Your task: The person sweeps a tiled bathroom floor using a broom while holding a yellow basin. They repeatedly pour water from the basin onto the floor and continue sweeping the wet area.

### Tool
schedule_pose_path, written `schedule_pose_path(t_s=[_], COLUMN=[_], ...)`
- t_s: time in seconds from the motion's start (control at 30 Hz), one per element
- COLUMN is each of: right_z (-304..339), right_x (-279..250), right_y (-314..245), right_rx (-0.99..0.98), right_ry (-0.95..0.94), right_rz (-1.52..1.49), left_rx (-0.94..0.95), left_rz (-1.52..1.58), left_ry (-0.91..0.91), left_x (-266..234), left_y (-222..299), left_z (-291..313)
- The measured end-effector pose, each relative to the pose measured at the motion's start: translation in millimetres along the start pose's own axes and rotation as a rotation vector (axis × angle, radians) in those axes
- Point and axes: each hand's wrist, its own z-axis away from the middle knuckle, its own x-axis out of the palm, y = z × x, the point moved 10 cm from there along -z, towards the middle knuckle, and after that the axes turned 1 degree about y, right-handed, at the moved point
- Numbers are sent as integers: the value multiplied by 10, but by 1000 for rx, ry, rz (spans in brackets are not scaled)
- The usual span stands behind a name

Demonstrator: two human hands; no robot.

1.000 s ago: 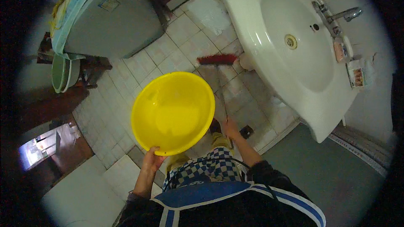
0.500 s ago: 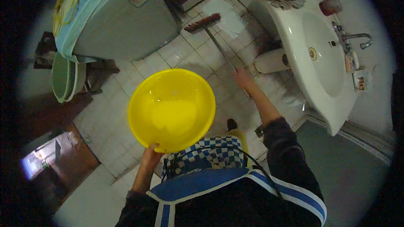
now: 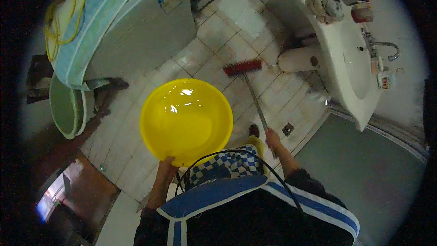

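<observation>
My left hand (image 3: 167, 166) grips the near rim of a yellow basin (image 3: 186, 123), which is held in front of me and tilted a little. Light glints off water or wet plastic inside; I cannot tell which. My right hand (image 3: 273, 139) is wrapped round the thin grey handle of a floor brush (image 3: 242, 67). The brush head is red and bristled, resting on the tiled floor (image 3: 200, 57) beyond the basin's right side. The handle slants from the head down toward my right foot.
A white washbasin (image 3: 346, 54) with a curved tap stands at the right, cloth and cups on its far end. At the left are a cloth-covered grey appliance (image 3: 145, 36) and green buckets (image 3: 66, 105). A pale sheet (image 3: 243, 13) lies on the far floor, near a floor drain (image 3: 287, 130).
My right hand has drawn the brush back toward me, its head now nearer and farther right. The basin stays in my left hand, almost unmoved. My view has shifted slightly.
</observation>
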Motion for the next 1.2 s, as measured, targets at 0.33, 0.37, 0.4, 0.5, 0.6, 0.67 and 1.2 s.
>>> schedule_pose_path(t_s=[0.33, 0.37, 0.4, 0.5, 0.6, 0.67, 1.2], right_z=[713, 426, 83, -1015, -2085, -2761, -582], right_x=[-1205, -1299, -1436, -2137, -2818, -2845, -1857], right_y=[-17, 42, 102, -156, -550, -383, 258], right_rx=[566, 466, 358, 298, 199, 206, 527], right_ry=[51, 123, 197, 159, 96, 93, 351], right_rz=[-875, -798, -713, -779, -935, -982, -805], left_rx=[-28, -44, -65, -79, -75, -80, -103], left_rz=[-50, -48, -90, -164, -136, -147, -243], left_ry=[-93, -120, -111, -95, -126, -135, -300], left_x=[459, 599, 700, 1083, 1448, 1662, 3371], left_y=[436, 492, 512, 712, 862, 881, 1422], left_z=[-515, -568, -605, -727, -858, -1018, -2713])
